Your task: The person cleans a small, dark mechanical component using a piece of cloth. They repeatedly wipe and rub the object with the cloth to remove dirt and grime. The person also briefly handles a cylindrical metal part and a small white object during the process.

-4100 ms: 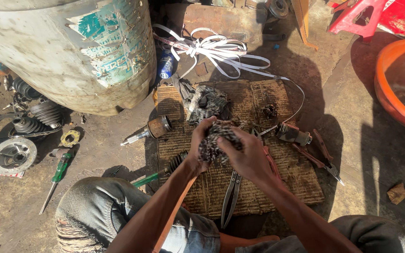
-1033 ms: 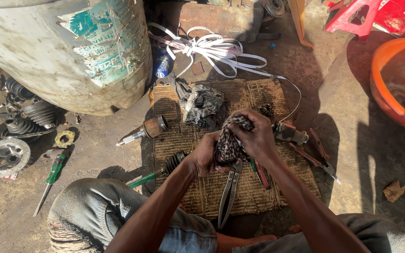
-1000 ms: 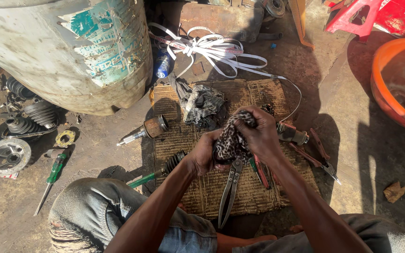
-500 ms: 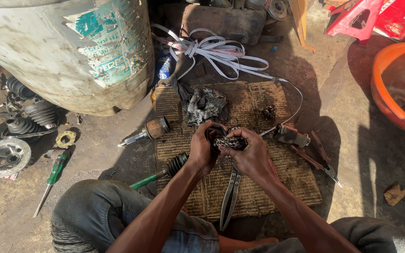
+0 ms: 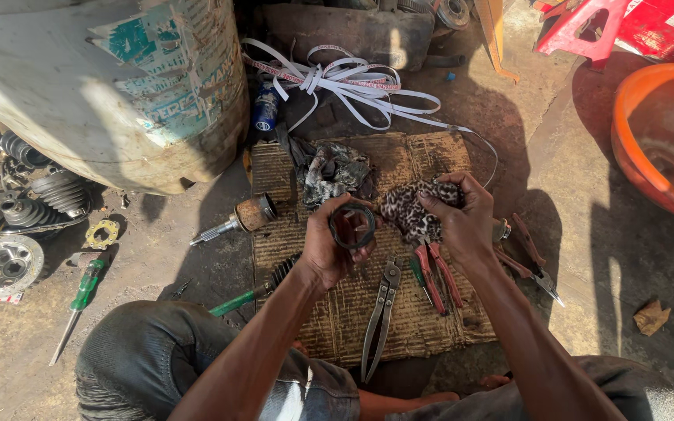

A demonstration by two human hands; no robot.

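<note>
My left hand [image 5: 329, 249] grips a dark metal ring [image 5: 352, 224] above a brown woven mat [image 5: 423, 320]. My right hand [image 5: 462, 222] pinches a spotted rag [image 5: 409, 212] right beside the ring. Both hands hover over the middle of the mat. Under them lie large grey pliers [image 5: 381, 312] and red-handled pliers [image 5: 434, 273]. A second crumpled rag [image 5: 333, 173] sits on the far part of the mat.
A big worn drum [image 5: 111, 86] stands at the left, an orange basin [image 5: 657, 140] at the right. White strapping [image 5: 345, 82] lies beyond the mat. A rusty shaft joint [image 5: 239, 218], green screwdrivers [image 5: 79, 300], rubber boots [image 5: 48, 199] and a metal hub [image 5: 1, 265] lie on the ground.
The hands have come apart: the rag, earlier bunched around the part in both hands, is now in the right hand only, and the bare ring shows in the left.
</note>
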